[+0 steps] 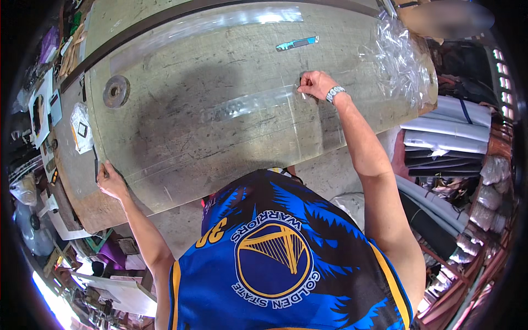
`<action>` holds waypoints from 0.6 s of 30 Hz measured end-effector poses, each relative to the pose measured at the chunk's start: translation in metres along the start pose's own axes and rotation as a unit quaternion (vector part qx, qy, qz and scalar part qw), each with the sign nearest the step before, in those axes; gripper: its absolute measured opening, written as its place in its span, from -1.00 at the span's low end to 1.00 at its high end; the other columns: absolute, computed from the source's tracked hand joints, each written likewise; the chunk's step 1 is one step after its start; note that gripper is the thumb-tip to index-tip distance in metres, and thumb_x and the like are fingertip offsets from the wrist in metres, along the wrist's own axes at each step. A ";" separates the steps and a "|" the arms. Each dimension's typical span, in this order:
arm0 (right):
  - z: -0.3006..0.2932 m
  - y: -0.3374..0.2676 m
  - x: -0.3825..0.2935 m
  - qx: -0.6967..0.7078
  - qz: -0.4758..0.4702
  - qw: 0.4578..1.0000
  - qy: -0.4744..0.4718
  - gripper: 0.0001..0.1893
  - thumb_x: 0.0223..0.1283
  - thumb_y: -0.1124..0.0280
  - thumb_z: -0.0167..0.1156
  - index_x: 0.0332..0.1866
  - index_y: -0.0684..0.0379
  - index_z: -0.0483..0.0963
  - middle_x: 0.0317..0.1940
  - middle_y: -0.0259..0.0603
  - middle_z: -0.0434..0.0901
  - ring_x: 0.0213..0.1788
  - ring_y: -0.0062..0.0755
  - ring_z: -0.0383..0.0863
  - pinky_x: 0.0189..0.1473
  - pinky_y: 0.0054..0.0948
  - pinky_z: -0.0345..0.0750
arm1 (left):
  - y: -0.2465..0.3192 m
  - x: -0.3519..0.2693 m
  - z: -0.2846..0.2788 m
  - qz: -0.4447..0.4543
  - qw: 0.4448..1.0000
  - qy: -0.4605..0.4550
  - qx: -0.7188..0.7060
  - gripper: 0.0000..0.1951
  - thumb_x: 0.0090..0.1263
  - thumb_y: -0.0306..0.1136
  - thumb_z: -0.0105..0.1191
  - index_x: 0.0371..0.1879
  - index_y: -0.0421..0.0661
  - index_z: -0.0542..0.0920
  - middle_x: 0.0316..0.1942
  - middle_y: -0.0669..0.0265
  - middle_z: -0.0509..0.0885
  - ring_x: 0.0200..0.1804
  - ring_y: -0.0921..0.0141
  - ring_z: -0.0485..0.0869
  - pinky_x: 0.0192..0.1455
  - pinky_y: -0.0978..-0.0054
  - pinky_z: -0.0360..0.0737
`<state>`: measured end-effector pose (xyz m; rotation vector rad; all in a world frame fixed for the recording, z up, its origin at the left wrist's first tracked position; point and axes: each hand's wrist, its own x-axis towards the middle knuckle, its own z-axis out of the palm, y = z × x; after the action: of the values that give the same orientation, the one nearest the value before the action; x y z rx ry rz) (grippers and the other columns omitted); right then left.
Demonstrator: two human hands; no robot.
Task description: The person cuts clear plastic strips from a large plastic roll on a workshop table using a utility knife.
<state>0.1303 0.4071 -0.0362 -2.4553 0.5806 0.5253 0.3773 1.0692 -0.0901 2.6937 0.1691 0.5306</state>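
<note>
My right hand (317,85) is over the worktable (231,144), finger and thumb pinched on the end of a clear plastic strip (255,101). The strip lies across the surface to the left of that hand. A small pale piece shows just below the fingertips. At the table's left side, my left hand (112,181) is at the edge of the table covering, fingers bent, close to a thin black strip (96,163). Whether the fingers grip that strip is not clear. Farther from me lies a blue and black utility knife (298,43).
Cut clear plastic scraps (398,62) are heaped at the table's right end. A dark round disc (116,91) sits at the left, near a plastic bag (82,128). Another clear strip (264,17) lies along the far side. Rolls of sheet material (449,132) are stacked at right.
</note>
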 end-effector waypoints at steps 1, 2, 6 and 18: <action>0.000 0.002 0.001 0.004 0.002 1.000 0.001 -0.74 0.12 0.21 0.49 -0.26 0.17 0.65 -0.35 -0.13 0.75 -0.26 -0.13 0.73 -0.13 -0.20 0.62 | 0.000 0.000 0.000 -0.004 1.000 0.001 -0.009 -0.57 0.41 -0.06 0.28 -0.01 -0.22 0.79 -0.06 0.00 0.80 0.00 0.08 0.73 0.12 0.15 0.61; 0.001 0.004 0.003 -0.001 0.010 1.000 0.000 -0.73 0.11 0.20 0.50 -0.27 0.17 0.65 -0.35 -0.13 0.74 -0.24 -0.12 0.73 -0.13 -0.19 0.61 | 0.000 0.000 0.001 0.000 1.000 -0.001 -0.008 -0.57 0.41 -0.06 0.28 -0.01 -0.22 0.79 -0.06 0.00 0.80 0.00 0.08 0.73 0.12 0.15 0.61; 0.001 0.006 0.010 -0.014 0.033 0.999 -0.011 -0.69 0.10 0.15 0.51 -0.27 0.16 0.64 -0.33 -0.11 0.74 -0.20 -0.11 0.74 -0.11 -0.16 0.61 | 0.001 0.003 0.003 0.002 1.000 -0.001 -0.009 -0.55 0.42 -0.05 0.26 -0.03 -0.25 0.78 -0.09 -0.03 0.79 0.00 0.06 0.73 0.12 0.14 0.61; -0.008 -0.003 0.013 -0.035 0.031 0.997 -0.053 -0.67 0.06 0.09 0.54 -0.29 0.11 0.65 -0.29 -0.15 0.77 -0.15 -0.13 0.76 -0.07 -0.17 0.62 | 0.058 -0.002 0.002 0.079 0.990 0.102 0.059 -0.43 0.43 0.01 0.23 0.11 -0.35 0.66 0.05 -0.17 0.71 0.12 -0.06 0.67 0.27 0.06 0.53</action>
<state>0.1446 0.4010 -0.0353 -2.4644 0.6055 0.7077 0.3791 1.0152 -0.0699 2.7790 0.0442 0.8697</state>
